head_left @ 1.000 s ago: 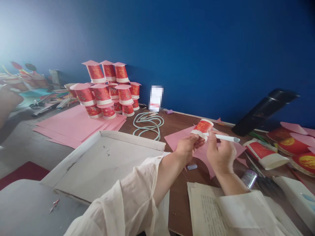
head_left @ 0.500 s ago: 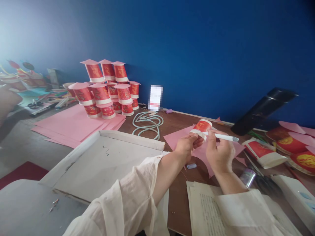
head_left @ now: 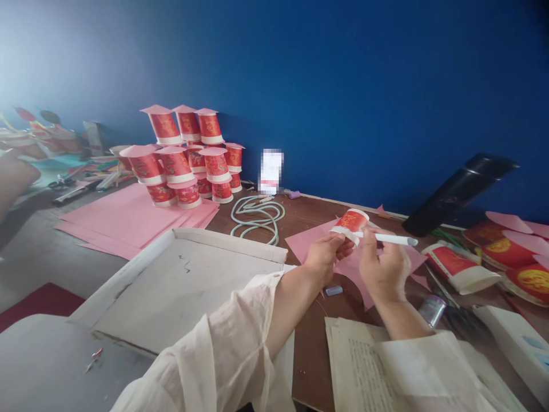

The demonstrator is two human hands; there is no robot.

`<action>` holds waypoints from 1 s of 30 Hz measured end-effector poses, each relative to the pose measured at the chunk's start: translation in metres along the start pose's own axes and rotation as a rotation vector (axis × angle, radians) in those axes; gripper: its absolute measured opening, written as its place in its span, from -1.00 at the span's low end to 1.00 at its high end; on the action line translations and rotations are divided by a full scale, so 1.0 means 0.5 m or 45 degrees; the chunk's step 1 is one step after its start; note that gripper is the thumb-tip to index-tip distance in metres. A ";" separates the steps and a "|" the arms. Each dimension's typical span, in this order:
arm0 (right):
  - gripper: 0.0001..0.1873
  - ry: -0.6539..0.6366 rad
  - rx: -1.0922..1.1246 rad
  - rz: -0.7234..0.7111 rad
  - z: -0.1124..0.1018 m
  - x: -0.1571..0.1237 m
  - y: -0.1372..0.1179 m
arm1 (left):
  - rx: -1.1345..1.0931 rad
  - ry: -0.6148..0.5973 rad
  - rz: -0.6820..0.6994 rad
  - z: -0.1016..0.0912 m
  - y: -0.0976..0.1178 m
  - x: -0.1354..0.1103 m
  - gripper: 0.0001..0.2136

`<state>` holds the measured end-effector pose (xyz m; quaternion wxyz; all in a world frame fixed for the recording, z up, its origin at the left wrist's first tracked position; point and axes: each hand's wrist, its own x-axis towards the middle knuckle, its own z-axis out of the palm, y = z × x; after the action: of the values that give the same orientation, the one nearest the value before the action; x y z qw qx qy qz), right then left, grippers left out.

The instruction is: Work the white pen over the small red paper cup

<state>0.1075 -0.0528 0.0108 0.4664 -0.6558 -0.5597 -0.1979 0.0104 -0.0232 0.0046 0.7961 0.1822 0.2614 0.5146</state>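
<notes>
Over pink paper [head_left: 301, 239], the left grip [head_left: 323, 252] clasps a red cup [head_left: 352, 220], seemingly to steady it; the right grip [head_left: 385, 268] pinches a white pen [head_left: 398, 240].

A deep blue wall [head_left: 364, 86] is rising behind a brown table [head_left: 311, 355]; pale light [head_left: 21, 51] is brightening its left end; probably a grey chair [head_left: 38, 360] is showing at lower left.

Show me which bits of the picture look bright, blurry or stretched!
Head view: pale haze washes the blue wall at upper left; a co-worker's hand at the left edge is blurred; the black bottle seems stretched; the held red cup looks clearer.
</notes>
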 end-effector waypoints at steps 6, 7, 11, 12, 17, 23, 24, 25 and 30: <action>-0.64 0.024 0.026 -0.035 0.000 0.000 0.001 | -0.011 0.009 -0.014 0.001 0.001 0.000 -0.93; -0.63 0.018 0.023 -0.036 0.000 0.000 0.000 | -0.010 0.011 -0.014 0.001 0.001 0.001 -0.94; -0.63 0.006 -0.008 -0.042 -0.001 0.002 -0.002 | -0.007 0.003 -0.009 -0.002 -0.002 0.003 -0.95; -0.64 0.016 -0.011 -0.042 -0.001 0.002 -0.002 | -0.004 -0.001 -0.007 -0.002 -0.002 0.003 -0.95; -0.63 -0.009 -0.012 -0.027 -0.003 0.002 -0.004 | 0.013 0.022 0.003 0.000 0.001 -0.001 -0.94; -0.63 -0.012 -0.013 -0.013 -0.004 0.001 -0.004 | 0.004 0.013 0.007 0.000 0.002 -0.001 -0.93; -0.63 -0.018 -0.019 -0.018 -0.004 0.001 -0.003 | 0.004 0.011 0.009 -0.001 0.000 -0.001 -0.93; -0.63 -0.022 -0.024 -0.019 -0.004 0.001 -0.003 | 0.004 0.009 0.011 -0.001 -0.001 0.000 -0.94; -0.62 0.000 -0.025 -0.003 -0.003 0.001 -0.002 | 0.011 0.006 0.007 -0.003 -0.003 0.003 -0.95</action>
<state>0.1069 -0.0540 0.0122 0.4595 -0.6599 -0.5584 -0.2039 0.0113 -0.0224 0.0024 0.7934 0.1850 0.2649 0.5159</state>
